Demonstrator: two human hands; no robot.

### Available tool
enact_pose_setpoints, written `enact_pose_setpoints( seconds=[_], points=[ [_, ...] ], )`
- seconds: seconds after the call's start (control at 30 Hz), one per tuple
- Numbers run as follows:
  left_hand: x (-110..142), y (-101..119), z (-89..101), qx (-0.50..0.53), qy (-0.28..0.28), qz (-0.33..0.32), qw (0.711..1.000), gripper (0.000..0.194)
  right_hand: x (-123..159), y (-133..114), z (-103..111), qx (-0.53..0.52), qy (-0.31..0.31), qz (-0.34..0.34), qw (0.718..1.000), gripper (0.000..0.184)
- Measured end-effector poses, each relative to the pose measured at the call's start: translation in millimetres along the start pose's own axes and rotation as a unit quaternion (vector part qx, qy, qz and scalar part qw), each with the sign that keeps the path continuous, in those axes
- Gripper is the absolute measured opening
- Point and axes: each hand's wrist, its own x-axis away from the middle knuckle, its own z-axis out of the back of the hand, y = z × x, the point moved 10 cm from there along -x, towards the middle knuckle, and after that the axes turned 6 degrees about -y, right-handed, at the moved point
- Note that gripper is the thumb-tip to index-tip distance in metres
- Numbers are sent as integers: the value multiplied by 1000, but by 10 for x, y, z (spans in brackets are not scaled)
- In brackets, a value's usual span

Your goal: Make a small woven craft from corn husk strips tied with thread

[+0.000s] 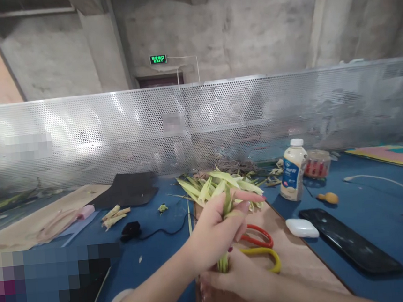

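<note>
My left hand (212,232), with a pale bracelet on its wrist, is closed around a folded green leaf strip (228,200) that sticks up between thumb and fingers. Its index finger points to the right. Just below, my right hand (246,276) grips the lower end of the same green bundle; part of it is hidden by the fingers. Both hands are over a wooden board (303,264). Behind them lies a heap of pale green leaf strips (205,188). Beside the hands are a red handle loop (265,234) and a yellow handle loop (276,259), apparently of scissors.
To the right stand a white-capped bottle (293,173) and a clear jar (317,164). A white case (302,228) touches a black phone (350,241). On the left are black sheets (125,189), husk pieces (114,217) and a black cord (166,231). A perforated metal screen (115,135) borders the blue table.
</note>
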Motion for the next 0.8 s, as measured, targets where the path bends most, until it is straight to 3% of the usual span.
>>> enact_pose_setpoints(
  seconds=[0.07, 0.17, 0.5, 0.8],
  points=[
    [10, -16, 21, 10, 1, 0, 1000, 26, 22, -35, 8, 33, -12, 4, 999, 8],
    [27, -47, 56, 32, 7, 8, 999, 25, 53, -120, -11, 50, -38, 24, 998, 14],
    [40, -45, 97, 53, 19, 3, 998, 24, 13, -81, -32, -1, -46, 34, 998, 8],
    [93, -80, 284, 82, 54, 2, 995, 24, 14, -69, -94, -87, -71, -12, 994, 26]
  ],
)
